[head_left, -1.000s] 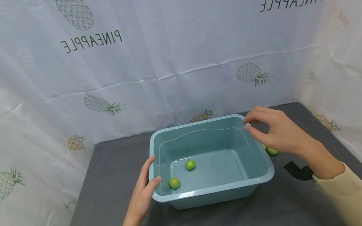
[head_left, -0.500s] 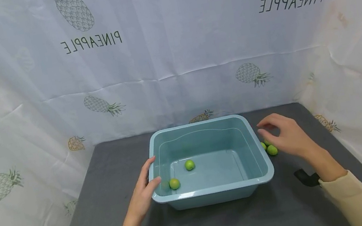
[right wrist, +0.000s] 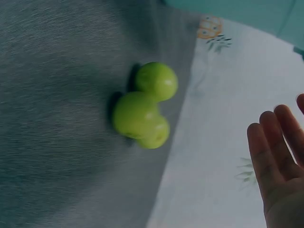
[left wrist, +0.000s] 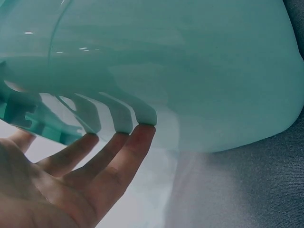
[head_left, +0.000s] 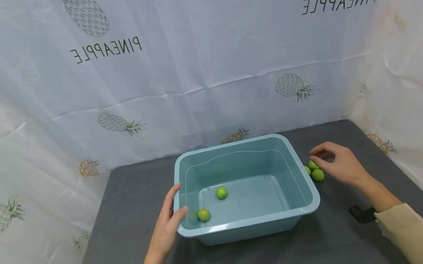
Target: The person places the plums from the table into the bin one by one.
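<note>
My left hand [head_left: 164, 226] grips the left rim of a light blue plastic basin [head_left: 247, 223], with the thumb over the rim. In the left wrist view its fingers [left wrist: 121, 164] touch the outer wall below the rim. Two small round green fruits lie inside: one fruit [head_left: 221, 192] on the floor, another fruit [head_left: 204, 214] near the left wall. My right hand [head_left: 340, 164] is held with bent, parted fingers just above more green fruits [right wrist: 135, 114], and holds nothing. Three of these sit clustered on the table outside the basin's right wall.
A dark grey cloth [head_left: 135, 201] covers the table. White curtains [head_left: 199, 59] with pineapple prints hang behind it and on both sides. The basin stands between the hands and the back curtain.
My right hand has moved right and down, from the basin's right rim to the fruits outside it. My left hand and the basin have stayed in place.
</note>
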`<state>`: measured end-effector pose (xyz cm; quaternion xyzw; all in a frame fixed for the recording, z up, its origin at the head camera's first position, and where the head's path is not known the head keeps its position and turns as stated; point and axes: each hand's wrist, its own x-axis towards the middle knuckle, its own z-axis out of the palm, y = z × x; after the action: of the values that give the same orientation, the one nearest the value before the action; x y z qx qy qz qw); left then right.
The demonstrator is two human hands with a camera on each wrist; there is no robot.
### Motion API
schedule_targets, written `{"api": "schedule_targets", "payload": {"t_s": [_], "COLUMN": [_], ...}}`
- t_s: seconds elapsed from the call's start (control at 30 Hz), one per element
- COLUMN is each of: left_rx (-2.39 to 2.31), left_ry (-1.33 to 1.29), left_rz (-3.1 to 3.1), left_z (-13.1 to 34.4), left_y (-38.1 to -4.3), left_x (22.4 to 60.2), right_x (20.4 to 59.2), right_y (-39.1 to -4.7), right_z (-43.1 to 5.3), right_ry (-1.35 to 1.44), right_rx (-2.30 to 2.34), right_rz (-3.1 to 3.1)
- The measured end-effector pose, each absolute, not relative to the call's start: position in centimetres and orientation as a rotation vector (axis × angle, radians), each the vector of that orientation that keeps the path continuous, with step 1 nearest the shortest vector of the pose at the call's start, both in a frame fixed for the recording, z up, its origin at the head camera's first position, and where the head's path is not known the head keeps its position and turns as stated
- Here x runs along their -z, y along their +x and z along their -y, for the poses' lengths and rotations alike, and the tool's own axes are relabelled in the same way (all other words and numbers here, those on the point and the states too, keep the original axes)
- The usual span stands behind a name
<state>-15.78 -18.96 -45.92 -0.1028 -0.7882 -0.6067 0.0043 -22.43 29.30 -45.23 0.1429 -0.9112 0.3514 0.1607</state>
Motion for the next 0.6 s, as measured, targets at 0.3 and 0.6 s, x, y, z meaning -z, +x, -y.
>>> {"api": "schedule_targets", "payload": {"t_s": [0.3, 0.6], "left_rx": [1.899, 1.898], "left_ry": [-0.310, -0.304], "left_rz": [2.475, 2.477], "left_z": [18.9, 18.9], "left_y": [-15.8, -15.8], "left_x": [45.9, 45.9], "right_x": [47.4, 49.0], "right_y": [-22.8, -23.2], "right_z": [-30.6, -31.4], "right_ry": [0.310, 0.214], "right_rx": [-1.052, -1.149], "right_rz": [2.682, 2.755]}}
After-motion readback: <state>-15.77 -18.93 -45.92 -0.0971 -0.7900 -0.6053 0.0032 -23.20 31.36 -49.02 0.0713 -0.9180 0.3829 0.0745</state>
